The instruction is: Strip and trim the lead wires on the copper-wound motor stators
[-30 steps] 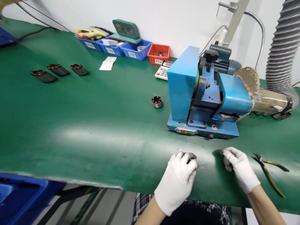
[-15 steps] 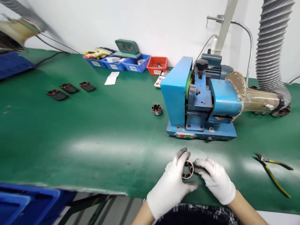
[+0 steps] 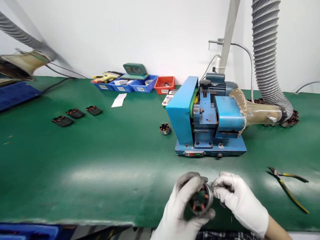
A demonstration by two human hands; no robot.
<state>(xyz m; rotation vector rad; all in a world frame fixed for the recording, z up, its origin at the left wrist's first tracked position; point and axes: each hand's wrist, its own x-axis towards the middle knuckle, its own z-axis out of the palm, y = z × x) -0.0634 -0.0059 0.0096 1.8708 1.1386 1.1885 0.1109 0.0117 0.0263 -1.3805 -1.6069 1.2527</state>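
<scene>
My left hand (image 3: pixel 178 208), in a white glove, grips a ring-shaped motor stator (image 3: pixel 209 196) with copper windings inside, its open face tilted toward me. Close to the ring's right side is my right hand (image 3: pixel 236 200), also gloved, with thumb and fingers pinched together. What the pinch holds, if anything, is too small to make out. A similar stator (image 3: pixel 165 129) stands on the green table, left of the blue belt grinder (image 3: pixel 183 113). Yellow-handled cutting pliers (image 3: pixel 287 186) lie with their handles spread to the right of my right hand.
Three dark stators (image 3: pixel 75 113) sit at the left. Along the wall are blue bins (image 3: pixel 143 87), a red bin (image 3: pixel 164 86), a clock (image 3: pixel 135 69) and a calculator (image 3: pixel 170 96). A grey hose (image 3: pixel 267 50) joins the grinder's duct, with more stators (image 3: pixel 290 122) beneath it.
The stator in my left hand has turned and come closer to the camera. My right hand has moved left from beside the pliers to the ring's side. The camera view has tilted upward.
</scene>
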